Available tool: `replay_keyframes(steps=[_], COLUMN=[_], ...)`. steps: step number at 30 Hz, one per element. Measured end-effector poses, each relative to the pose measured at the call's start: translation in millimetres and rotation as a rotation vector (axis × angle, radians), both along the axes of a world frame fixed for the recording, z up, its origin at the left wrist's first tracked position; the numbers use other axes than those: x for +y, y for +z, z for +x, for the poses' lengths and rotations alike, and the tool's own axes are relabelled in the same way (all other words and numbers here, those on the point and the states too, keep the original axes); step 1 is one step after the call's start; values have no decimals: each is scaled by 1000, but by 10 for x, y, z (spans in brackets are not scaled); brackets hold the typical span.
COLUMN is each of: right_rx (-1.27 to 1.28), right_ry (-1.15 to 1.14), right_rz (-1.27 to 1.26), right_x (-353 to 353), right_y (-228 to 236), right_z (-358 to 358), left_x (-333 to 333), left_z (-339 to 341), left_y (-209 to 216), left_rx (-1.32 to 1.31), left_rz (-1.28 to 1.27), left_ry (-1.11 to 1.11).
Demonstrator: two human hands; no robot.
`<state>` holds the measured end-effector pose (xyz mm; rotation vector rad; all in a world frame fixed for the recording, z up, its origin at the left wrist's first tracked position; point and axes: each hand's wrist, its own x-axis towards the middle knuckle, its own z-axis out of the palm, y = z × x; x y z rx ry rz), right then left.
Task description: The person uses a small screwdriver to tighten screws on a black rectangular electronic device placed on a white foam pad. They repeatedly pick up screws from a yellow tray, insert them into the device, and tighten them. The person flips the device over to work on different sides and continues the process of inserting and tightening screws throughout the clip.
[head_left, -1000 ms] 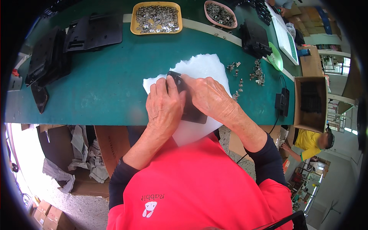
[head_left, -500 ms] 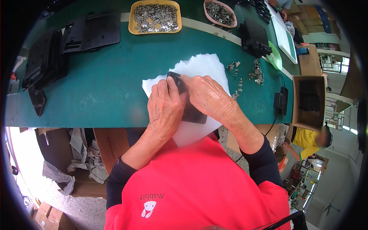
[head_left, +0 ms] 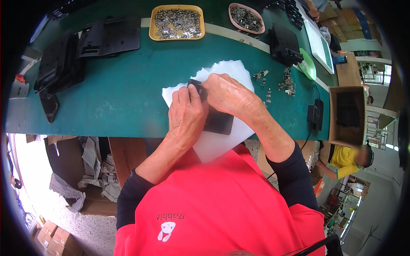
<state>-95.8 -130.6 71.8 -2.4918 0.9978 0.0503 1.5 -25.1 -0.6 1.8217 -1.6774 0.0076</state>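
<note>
A flat black plastic panel (head_left: 220, 122) lies on a white foam sheet (head_left: 232, 68) in front of me. My left hand (head_left: 186, 113) grips its left side near the far end, fingers together over the edge. Curled closed, my right hand (head_left: 230, 96) presses at the panel's far end; its fingertips are hidden, so what it pinches cannot be made out. To the right of the foam lie small metal clips (head_left: 268, 96) and a larger heap of metal pieces (head_left: 288, 83).
A yellow tray (head_left: 200, 25) and a pink tray (head_left: 230, 13) hold small metal parts at the back. Black panels (head_left: 60, 64) are stacked at left, more black parts (head_left: 284, 45) at right. A green bowl (head_left: 311, 68) and black adapter (head_left: 315, 115) sit right. A person in yellow (head_left: 344, 162) is beyond.
The view has shifted slightly. My right hand has turned and drawn its fingers in more at the panel's far end; my left hand keeps its place on the panel.
</note>
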Motion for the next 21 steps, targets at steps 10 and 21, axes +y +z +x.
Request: replay_keyframes(steps=[10, 21], right_rx=[136, 30], right_ry=[136, 190], right_rz=[-33, -121], right_x=[-17, -67], right_y=[134, -120], right_z=[-162, -320], left_x=[34, 51], left_z=[5, -30], left_y=[74, 79], left_rx=[48, 32], left_rz=[66, 65], left_ry=[71, 88])
